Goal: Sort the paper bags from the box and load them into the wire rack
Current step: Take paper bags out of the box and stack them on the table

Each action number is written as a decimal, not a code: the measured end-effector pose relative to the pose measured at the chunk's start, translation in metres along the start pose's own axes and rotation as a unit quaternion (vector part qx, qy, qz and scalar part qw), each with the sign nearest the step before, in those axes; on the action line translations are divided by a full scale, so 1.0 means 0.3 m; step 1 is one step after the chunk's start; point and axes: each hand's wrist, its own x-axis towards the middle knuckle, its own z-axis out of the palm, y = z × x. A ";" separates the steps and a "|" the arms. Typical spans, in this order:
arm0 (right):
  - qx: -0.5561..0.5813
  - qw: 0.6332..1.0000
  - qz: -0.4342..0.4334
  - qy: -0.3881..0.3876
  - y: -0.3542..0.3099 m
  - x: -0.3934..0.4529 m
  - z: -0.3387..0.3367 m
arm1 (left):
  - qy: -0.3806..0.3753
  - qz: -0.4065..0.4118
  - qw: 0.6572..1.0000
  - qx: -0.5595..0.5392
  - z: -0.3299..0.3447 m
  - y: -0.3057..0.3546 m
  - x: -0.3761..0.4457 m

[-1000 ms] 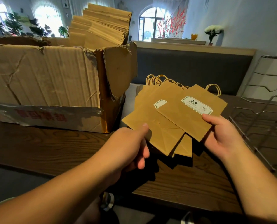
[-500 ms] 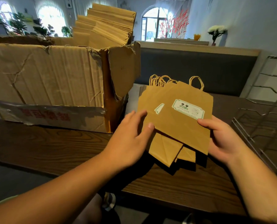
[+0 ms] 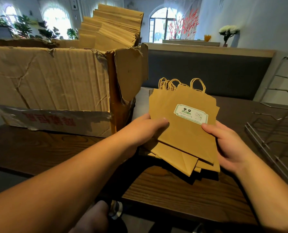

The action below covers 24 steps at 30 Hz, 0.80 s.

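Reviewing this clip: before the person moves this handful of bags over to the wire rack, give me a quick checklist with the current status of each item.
1. Both hands grip the stack: ok. The left hand and right hand hold the paper bags by their opposite edges.
2. Stack squared up: not ok. Lower bags stick out at an angle under the top one.
3. Handles on one side: ok. The twisted handles all sit at the far end.
4. Label facing up: ok on the top bag; cannot tell for the others.
5. Wire rack within reach: ok, it stands to the right on the table.
6. Rack slots free: cannot tell; only part of it shows.
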 end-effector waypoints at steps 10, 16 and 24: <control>-0.069 0.997 -0.028 0.008 0.013 -0.007 0.020 | -0.014 0.029 0.998 0.051 0.009 0.005 0.037; -0.110 0.992 -0.052 0.015 0.011 -0.009 0.018 | 0.024 0.094 0.986 0.137 0.032 0.015 0.019; -0.115 0.989 -0.089 0.037 0.001 -0.029 0.026 | 0.025 0.229 0.968 0.097 0.068 0.031 -0.027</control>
